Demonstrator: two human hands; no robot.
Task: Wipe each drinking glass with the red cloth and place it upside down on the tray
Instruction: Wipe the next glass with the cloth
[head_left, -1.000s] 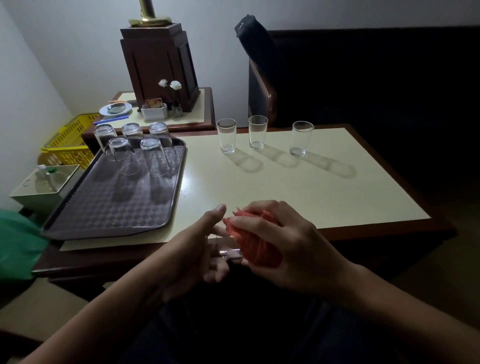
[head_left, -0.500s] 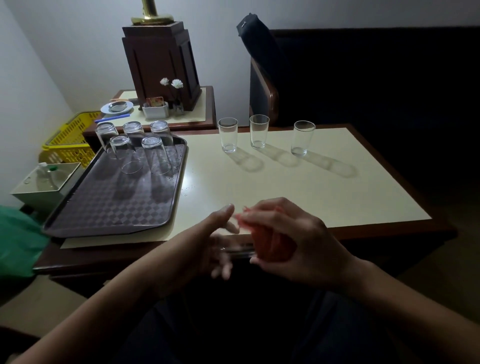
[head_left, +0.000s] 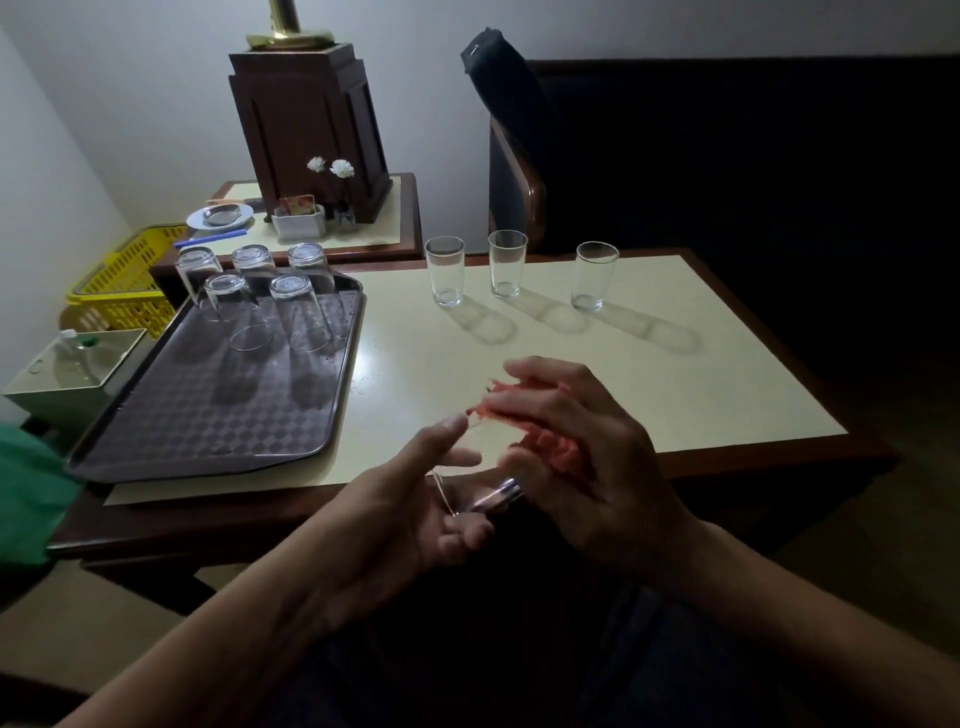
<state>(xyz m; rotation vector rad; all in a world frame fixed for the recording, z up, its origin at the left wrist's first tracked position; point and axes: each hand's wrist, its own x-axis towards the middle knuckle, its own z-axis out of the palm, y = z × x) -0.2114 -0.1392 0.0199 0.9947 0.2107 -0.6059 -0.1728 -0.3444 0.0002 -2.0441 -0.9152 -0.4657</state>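
Observation:
My left hand (head_left: 395, 519) cradles a clear drinking glass (head_left: 491, 501) lying on its side over the table's near edge. My right hand (head_left: 597, 467) grips the bunched red cloth (head_left: 545, 441) and presses it against the glass; most of the glass is hidden by the cloth and fingers. At the left of the table, a dark checkered tray (head_left: 208, 431) holds several glasses standing upside down (head_left: 298, 312) at its far end. Three more glasses stand upright in a row on the cream tabletop: one (head_left: 445, 278), a second (head_left: 507, 270) and a third (head_left: 594, 275).
Behind the tray, a side table (head_left: 400, 228) carries a dark wooden lamp base (head_left: 311, 130), a small dish and a white holder. A yellow basket (head_left: 130, 280) and a white bin (head_left: 72, 374) sit at the left. A dark chair (head_left: 519, 171) stands behind the table.
Both hands have lifted a little, up over the table's near edge. The right hand has shifted the red cloth around the glass, and more of the glass shows between the hands.

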